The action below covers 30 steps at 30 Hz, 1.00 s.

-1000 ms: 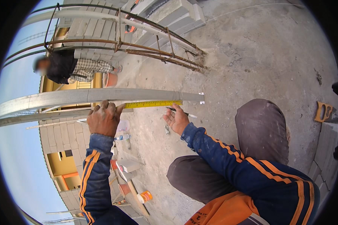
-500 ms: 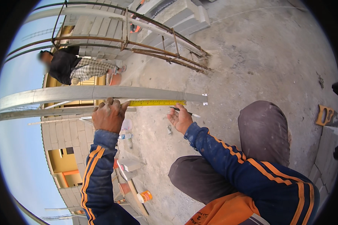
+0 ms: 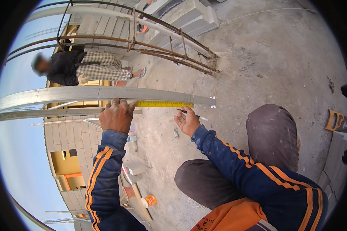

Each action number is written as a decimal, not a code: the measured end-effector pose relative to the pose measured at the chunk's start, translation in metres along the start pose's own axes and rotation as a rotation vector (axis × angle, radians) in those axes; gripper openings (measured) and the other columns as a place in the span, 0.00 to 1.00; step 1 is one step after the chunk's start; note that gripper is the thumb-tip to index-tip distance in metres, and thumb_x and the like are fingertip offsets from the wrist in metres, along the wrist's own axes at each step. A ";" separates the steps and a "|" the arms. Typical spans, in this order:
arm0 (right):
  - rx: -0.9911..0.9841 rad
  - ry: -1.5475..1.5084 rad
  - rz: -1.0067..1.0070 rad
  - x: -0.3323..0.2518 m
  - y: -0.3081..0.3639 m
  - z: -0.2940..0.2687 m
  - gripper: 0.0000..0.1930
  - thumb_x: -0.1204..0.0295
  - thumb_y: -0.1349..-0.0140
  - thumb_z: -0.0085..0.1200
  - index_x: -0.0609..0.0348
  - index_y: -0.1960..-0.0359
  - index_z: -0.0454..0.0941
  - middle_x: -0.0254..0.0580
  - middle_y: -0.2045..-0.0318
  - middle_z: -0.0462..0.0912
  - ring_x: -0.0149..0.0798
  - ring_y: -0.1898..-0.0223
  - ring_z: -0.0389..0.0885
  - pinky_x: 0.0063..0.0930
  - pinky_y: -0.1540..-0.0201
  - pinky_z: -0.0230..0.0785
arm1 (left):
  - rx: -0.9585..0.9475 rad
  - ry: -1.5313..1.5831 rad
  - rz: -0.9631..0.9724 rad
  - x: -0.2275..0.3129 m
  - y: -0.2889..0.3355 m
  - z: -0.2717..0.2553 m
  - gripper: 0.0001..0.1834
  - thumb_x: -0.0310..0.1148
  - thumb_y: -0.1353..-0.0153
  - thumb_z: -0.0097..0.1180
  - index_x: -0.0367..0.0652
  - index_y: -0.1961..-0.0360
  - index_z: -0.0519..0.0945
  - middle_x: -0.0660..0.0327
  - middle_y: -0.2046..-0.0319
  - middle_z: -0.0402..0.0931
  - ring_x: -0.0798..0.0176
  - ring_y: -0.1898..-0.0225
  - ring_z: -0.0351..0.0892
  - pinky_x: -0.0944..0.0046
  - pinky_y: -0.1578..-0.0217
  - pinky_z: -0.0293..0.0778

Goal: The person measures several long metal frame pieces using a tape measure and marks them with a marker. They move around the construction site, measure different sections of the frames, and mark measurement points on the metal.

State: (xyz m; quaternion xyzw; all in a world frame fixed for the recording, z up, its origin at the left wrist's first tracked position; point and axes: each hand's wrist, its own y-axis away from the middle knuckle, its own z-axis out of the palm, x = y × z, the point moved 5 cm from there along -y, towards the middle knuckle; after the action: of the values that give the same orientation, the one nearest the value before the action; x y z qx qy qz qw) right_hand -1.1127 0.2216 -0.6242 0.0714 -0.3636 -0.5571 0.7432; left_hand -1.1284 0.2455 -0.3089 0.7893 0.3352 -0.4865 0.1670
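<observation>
Tape along bar edge (wide floor beyond).

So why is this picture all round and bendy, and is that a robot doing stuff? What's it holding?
No robot here: these are a person's own two hands. The wide camera sits on their head, looking down, and its curved lens bends straight things.

The left hand holds a yellow measuring tape along a long grey bar. The right hand holds a pen near the tape's other end.

Around them is a rough grey floor. A small orange-and-white tub is low in the picture, and a handsaw is at the right edge. Another person appears sideways, farther off.
</observation>
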 end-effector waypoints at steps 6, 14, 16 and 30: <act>0.004 -0.004 -0.006 0.000 0.001 0.001 0.12 0.63 0.30 0.56 0.47 0.49 0.72 0.36 0.59 0.76 0.30 0.64 0.79 0.36 0.52 0.80 | 0.021 0.002 -0.011 0.000 0.000 0.003 0.28 0.59 0.34 0.57 0.43 0.75 0.85 0.58 0.67 0.86 0.52 0.76 0.85 0.55 0.75 0.79; 0.011 -0.025 0.001 -0.001 0.001 0.001 0.12 0.62 0.30 0.56 0.47 0.48 0.71 0.36 0.60 0.76 0.30 0.65 0.79 0.36 0.52 0.80 | -0.027 0.015 -0.071 0.001 -0.001 0.003 0.28 0.59 0.35 0.57 0.43 0.74 0.85 0.58 0.65 0.86 0.49 0.73 0.86 0.54 0.73 0.80; 0.009 -0.018 0.005 -0.001 0.001 0.001 0.12 0.62 0.30 0.56 0.47 0.49 0.71 0.36 0.61 0.76 0.31 0.65 0.78 0.36 0.52 0.80 | -0.049 0.024 -0.085 0.002 -0.001 0.003 0.28 0.59 0.35 0.57 0.43 0.74 0.85 0.58 0.64 0.86 0.48 0.72 0.86 0.53 0.72 0.80; 0.021 0.029 0.018 -0.002 0.004 0.002 0.12 0.60 0.28 0.55 0.52 0.53 0.72 0.36 0.67 0.77 0.32 0.68 0.78 0.36 0.51 0.81 | -0.056 0.025 -0.084 0.001 -0.003 0.003 0.27 0.58 0.34 0.56 0.44 0.72 0.86 0.58 0.65 0.86 0.48 0.71 0.86 0.52 0.71 0.80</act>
State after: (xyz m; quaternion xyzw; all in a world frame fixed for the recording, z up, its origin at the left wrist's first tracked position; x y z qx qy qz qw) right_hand -1.1113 0.2260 -0.6215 0.0842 -0.3593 -0.5455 0.7525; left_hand -1.1321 0.2457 -0.3114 0.7756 0.3836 -0.4736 0.1643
